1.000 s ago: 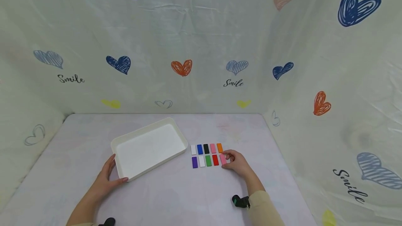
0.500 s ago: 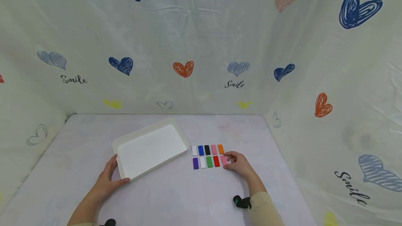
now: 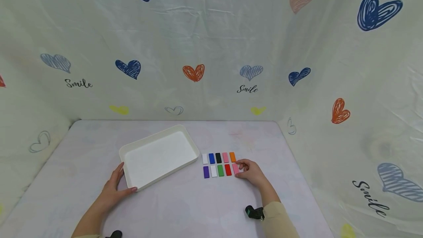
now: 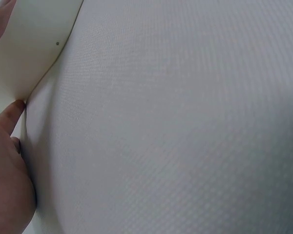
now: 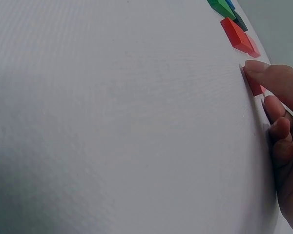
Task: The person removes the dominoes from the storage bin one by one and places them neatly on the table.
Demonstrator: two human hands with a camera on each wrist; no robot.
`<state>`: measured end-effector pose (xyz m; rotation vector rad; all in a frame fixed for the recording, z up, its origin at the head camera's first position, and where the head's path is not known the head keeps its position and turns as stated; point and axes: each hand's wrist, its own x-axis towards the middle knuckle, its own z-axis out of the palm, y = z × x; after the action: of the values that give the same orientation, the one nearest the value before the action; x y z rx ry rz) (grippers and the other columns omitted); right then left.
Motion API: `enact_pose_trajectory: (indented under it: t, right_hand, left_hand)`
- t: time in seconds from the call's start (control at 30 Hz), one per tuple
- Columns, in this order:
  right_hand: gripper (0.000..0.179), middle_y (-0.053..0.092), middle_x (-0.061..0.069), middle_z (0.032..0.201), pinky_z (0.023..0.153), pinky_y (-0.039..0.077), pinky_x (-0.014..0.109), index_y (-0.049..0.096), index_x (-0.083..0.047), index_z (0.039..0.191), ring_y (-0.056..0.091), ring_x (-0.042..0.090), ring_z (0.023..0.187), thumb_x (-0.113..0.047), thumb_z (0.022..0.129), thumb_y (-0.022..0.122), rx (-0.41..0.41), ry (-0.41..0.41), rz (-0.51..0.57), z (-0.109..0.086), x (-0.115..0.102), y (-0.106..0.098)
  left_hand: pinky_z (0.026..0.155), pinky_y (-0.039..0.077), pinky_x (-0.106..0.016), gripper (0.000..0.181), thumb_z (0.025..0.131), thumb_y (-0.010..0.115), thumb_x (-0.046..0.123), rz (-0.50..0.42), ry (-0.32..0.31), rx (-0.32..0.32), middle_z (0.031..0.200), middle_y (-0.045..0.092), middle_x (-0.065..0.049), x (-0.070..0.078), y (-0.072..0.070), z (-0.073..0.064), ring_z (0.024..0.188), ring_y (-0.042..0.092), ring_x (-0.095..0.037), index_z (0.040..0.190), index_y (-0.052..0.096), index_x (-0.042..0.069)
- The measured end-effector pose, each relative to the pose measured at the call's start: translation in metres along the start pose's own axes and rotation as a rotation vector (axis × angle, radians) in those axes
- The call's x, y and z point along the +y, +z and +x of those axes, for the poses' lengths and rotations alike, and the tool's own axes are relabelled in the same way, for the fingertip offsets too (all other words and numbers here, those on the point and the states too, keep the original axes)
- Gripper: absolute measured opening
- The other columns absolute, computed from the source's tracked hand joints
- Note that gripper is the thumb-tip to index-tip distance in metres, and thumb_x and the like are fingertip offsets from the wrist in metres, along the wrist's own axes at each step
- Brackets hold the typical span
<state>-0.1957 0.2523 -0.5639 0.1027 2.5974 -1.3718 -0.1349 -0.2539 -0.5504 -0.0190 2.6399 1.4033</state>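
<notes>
My left hand (image 3: 111, 191) holds the near left corner of a shallow white tray (image 3: 147, 143). Its thumb lies on the front edge and the fingers on the left side; the left wrist view shows fingertips against the tray wall (image 4: 36, 46). To the tray's right, small rectangular blocks lie in two rows. My right hand (image 3: 251, 173) pinches a pink block (image 3: 235, 168) at the right end of the front row, thumb and index finger at its ends, other fingers curled. Beside that block lies a red block (image 3: 228, 170). In the right wrist view the hand partly hides the pink block.
The front row also has green (image 3: 220, 170), white (image 3: 213, 171) and purple (image 3: 206, 172) blocks. Behind it lie orange (image 3: 232, 157), pink, black, blue and white ones. The tray's right corner is close to the blocks. A heart-printed curtain (image 3: 211, 39) hangs behind the table.
The view shifts slightly. Both hands, the tray and the blocks keep their places relative to each other.
</notes>
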Motion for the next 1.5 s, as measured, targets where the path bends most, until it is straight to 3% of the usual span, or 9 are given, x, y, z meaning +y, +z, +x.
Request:
enact_pose_trajectory:
  t: [0.63, 1.03, 1.3, 1.5]
  right_hand:
    - [0.042, 0.055, 0.003, 0.086, 0.058, 0.036, 0.027, 0.067, -0.008, 0.114, 0.044, 0.019, 0.072, -0.007, 0.076, 0.084, 0.005, 0.012, 0.010, 0.000, -0.002, 0.001]
    - [0.046, 0.056, 0.003, 0.089, 0.061, 0.039, 0.028, 0.066, -0.008, 0.119, 0.046, 0.020, 0.075, -0.008, 0.076, 0.083, 0.021, 0.001, 0.046, 0.001, 0.000, 0.003]
    - [0.049, 0.057, 0.004, 0.092, 0.064, 0.044, 0.027, 0.063, -0.006, 0.122, 0.049, 0.019, 0.078, -0.007, 0.077, 0.082, 0.050, 0.004, 0.073, 0.000, -0.003, 0.007]
    - [0.050, 0.058, 0.003, 0.098, 0.064, 0.048, 0.027, 0.062, -0.008, 0.124, 0.051, 0.019, 0.076, -0.008, 0.078, 0.082, 0.031, 0.011, 0.037, -0.008, -0.004, 0.001]
  left_hand:
    - [0.101, 0.003, -0.077, 0.117, 0.079, 0.080, 0.027, 0.057, -0.043, -0.012, 0.150, 0.014, -0.038, 0.001, -0.001, 0.003, 0.136, 0.006, -0.059, 0.154, -0.007, 0.003]
    - [0.104, 0.000, -0.074, 0.115, 0.079, 0.079, 0.027, 0.060, 0.002, 0.001, 0.147, 0.017, -0.041, -0.001, -0.002, 0.004, 0.138, 0.001, -0.057, 0.154, -0.004, 0.001]
    - [0.106, 0.000, -0.072, 0.112, 0.081, 0.078, 0.028, 0.068, 0.015, 0.009, 0.146, 0.020, -0.041, -0.004, -0.003, 0.006, 0.137, 0.007, -0.058, 0.154, -0.002, 0.000]
    - [0.103, 0.011, -0.074, 0.112, 0.080, 0.080, 0.028, 0.063, 0.036, 0.002, 0.149, 0.020, -0.038, -0.008, -0.004, 0.002, 0.136, 0.011, -0.058, 0.155, 0.001, 0.002]
